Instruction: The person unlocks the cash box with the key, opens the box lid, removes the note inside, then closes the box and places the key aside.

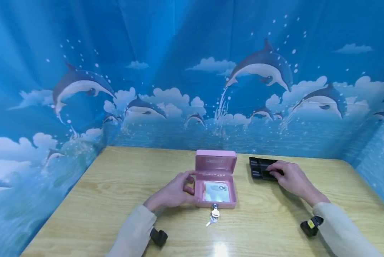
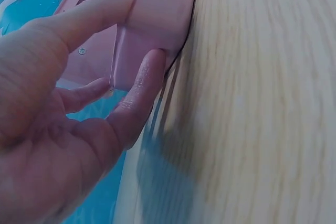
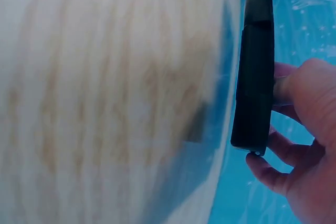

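A small pink cash box [image 1: 200,192] stands open in the middle of the wooden table [image 1: 115,185], its lid [image 1: 216,162] upright. A banknote marked 50 [image 1: 216,191] lies inside. A bunch of keys [image 1: 213,215] hangs from the front lock. My left hand [image 1: 188,182] grips the box's left wall, thumb over the rim; in the left wrist view the fingers [image 2: 139,85] press the pink box [image 2: 157,19]. My right hand [image 1: 276,172] holds a black compartment tray [image 1: 258,167] lying right of the box; the right wrist view shows the black tray [image 3: 255,72] edge-on with fingers [image 3: 273,174] curled under it.
A blue backdrop with dolphins [image 1: 262,67] walls the table at the back and both sides. Bare wood lies left of the box and along the front edge. Black wrist cameras [image 1: 311,225] sit on both sleeves.
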A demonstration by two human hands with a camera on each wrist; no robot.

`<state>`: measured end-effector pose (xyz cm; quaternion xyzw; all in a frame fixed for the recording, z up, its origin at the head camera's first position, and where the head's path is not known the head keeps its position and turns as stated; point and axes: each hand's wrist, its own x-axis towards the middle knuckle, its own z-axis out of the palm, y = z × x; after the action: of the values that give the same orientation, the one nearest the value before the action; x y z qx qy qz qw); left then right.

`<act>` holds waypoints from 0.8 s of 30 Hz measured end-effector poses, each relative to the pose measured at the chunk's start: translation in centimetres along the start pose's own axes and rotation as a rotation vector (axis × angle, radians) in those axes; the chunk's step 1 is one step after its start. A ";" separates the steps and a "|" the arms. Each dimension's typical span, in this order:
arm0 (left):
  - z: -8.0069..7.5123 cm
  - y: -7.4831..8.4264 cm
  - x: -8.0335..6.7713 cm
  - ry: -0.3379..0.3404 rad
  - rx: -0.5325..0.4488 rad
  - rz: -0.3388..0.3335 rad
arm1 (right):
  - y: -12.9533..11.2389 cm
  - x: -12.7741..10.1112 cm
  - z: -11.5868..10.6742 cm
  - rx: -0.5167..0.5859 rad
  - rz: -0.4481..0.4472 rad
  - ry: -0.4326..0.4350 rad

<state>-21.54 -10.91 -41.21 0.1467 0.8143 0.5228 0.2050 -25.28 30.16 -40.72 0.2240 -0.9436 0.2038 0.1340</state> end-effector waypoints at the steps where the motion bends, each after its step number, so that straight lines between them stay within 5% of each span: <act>1: 0.0 0.0 0.0 0.003 0.005 -0.002 | 0.2 0.1 0.1 -0.001 0.004 -0.007; 13: 0.1 0.4 -0.2 -0.014 0.057 0.017 | 3.2 1.3 -0.4 -0.031 0.070 -0.125; 24: 0.1 0.3 -0.1 -0.012 0.058 0.014 | 4.1 1.4 -0.3 -0.030 0.132 -0.084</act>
<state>-21.38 -10.76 -40.97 0.1614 0.8268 0.4995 0.2022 -28.41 33.11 -41.33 0.1679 -0.9640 0.1884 0.0838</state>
